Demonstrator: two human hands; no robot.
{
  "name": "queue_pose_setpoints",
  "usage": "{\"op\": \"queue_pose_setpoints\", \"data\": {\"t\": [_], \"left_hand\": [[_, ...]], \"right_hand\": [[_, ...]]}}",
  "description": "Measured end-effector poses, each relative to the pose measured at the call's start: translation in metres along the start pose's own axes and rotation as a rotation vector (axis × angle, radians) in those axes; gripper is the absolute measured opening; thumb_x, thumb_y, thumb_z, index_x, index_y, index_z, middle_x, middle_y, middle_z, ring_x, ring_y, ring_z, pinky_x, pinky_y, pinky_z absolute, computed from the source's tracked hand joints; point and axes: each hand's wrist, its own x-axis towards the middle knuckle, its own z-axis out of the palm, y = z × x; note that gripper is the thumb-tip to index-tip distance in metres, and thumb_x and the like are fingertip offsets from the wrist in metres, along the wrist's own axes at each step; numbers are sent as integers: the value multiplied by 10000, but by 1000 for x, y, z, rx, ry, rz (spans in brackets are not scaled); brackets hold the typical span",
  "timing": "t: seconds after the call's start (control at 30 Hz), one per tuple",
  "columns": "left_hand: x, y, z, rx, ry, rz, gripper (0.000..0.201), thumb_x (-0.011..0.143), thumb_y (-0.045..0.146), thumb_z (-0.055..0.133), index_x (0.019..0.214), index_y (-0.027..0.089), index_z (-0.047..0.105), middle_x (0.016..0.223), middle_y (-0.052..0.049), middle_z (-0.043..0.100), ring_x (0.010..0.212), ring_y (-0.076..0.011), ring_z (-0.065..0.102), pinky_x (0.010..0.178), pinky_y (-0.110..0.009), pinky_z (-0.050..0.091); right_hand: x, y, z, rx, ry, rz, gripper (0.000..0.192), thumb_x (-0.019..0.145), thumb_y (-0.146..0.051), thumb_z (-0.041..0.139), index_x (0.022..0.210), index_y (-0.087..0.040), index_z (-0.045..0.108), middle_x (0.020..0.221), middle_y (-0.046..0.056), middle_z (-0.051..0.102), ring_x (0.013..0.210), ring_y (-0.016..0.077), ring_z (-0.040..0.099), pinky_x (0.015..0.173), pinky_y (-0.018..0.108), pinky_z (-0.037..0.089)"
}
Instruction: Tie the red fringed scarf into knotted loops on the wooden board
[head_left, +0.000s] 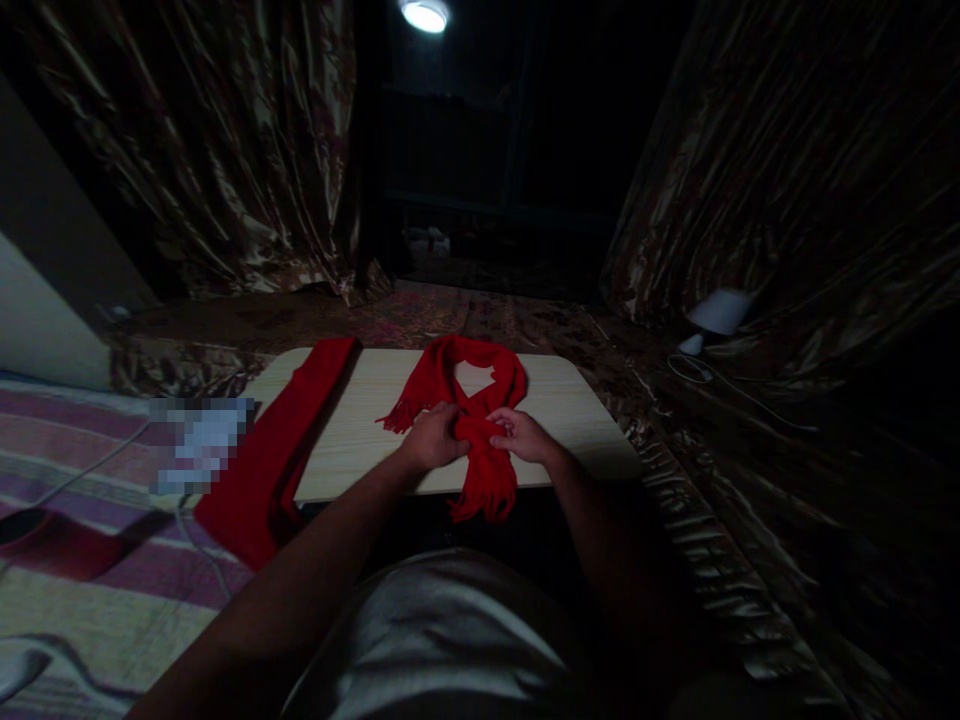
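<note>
A red fringed scarf (491,465) lies in a loop on a small pale wooden table (367,420), its two ends crossing near me. One fringed end points left; the other hangs over the table's near edge. My left hand (435,438) is closed on the scarf at the left of the crossing. On the right side of the same spot, my right hand (523,435) pinches the cloth between thumb and fingers. Another length of red cloth (289,430), folded long, lies across the table's left side and hangs down onto the bed.
A bed with a striped cover (90,590) stands at the left, with cables and a blurred-out patch on it. At the right is a small white lamp (720,312) with a cord. Patterned curtains (247,150) frame the dark window behind.
</note>
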Motion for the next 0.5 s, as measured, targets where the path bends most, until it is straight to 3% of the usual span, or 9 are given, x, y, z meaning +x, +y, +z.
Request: {"op": "queue_pose_setpoints", "data": {"t": [0.17,0.3,0.5], "left_hand": [[-5,4,-5,45,52,42,381,686,252,681,1057,188,625,1040,-101,641,976,-286,635,869,-403,497],[-8,7,-9,72,120,44,283,665,133,606,940,194,638,976,-99,638,946,-279,636,884,-406,500],[-8,-1,-9,-98,278,-33,290,738,118,525,967,184,691,1094,-94,669,996,-227,652,911,-332,527]], "right_hand": [[-2,-10,4,2,-52,39,350,664,-278,750,987,-188,650,766,-41,627,649,110,541,622,239,416],[-7,-26,7,89,-139,57,354,671,-360,771,949,-186,637,730,-42,617,677,126,560,642,245,425],[-10,-35,10,-188,-233,-27,301,697,-405,784,797,-186,603,684,-60,537,668,113,489,642,230,393]]}}
